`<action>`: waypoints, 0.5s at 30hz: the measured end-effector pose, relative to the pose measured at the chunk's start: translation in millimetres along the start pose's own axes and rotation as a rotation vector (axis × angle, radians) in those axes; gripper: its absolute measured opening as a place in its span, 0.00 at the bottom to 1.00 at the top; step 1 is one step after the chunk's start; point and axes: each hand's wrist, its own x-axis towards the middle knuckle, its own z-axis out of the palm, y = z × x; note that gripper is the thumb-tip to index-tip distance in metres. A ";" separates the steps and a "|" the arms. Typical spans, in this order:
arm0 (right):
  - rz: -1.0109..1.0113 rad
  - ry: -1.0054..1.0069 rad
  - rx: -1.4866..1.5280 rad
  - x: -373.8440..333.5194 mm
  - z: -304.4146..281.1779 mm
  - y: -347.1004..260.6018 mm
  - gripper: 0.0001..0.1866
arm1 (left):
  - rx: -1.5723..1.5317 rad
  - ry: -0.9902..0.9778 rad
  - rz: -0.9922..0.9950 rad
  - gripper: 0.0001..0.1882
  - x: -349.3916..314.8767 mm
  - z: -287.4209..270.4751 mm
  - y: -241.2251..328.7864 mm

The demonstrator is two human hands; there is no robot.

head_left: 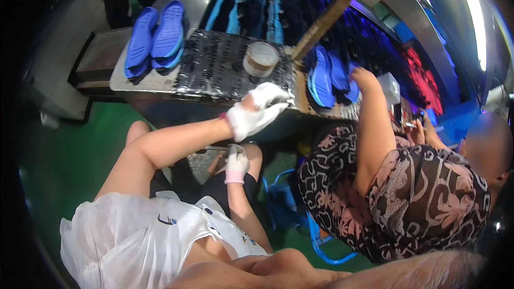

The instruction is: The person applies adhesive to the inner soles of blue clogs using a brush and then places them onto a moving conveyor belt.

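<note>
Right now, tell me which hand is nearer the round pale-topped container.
Left: the left hand is at the table edge, just short of the container; the right hand is farther back, by the right knee.

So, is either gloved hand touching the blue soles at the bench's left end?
No: the left hand is at the front edge of the bench and the right hand by a knee, both apart from those blue soles.

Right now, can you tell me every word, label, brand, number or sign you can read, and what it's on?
No text can be read here.
Round pale object: any print is too blurred to read.
White shirt: dark marks, too unclear to read.
Blue soles: grooves show, no readable lettering.
</note>
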 end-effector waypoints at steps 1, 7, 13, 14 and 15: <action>0.023 -0.014 0.003 -1.9 -0.9 -8.1 0.11 | -0.019 0.009 -0.032 0.15 -14.1 -24.4 1.9; 0.072 -0.112 0.330 -10.6 -15.0 -16.1 0.10 | 0.770 0.052 -0.167 0.15 -39.2 -177.5 -19.2; -0.139 0.044 0.415 -24.9 -20.7 -87.6 0.09 | 1.065 -0.289 -0.496 0.10 -54.9 -230.1 -49.5; -0.151 0.069 0.477 -26.6 -27.1 -120.2 0.09 | 1.047 -0.279 -0.476 0.10 -55.6 -227.9 -44.9; -0.272 0.112 0.496 -16.7 -33.3 -134.1 0.09 | 1.029 -0.270 -0.458 0.09 -57.0 -225.7 -40.3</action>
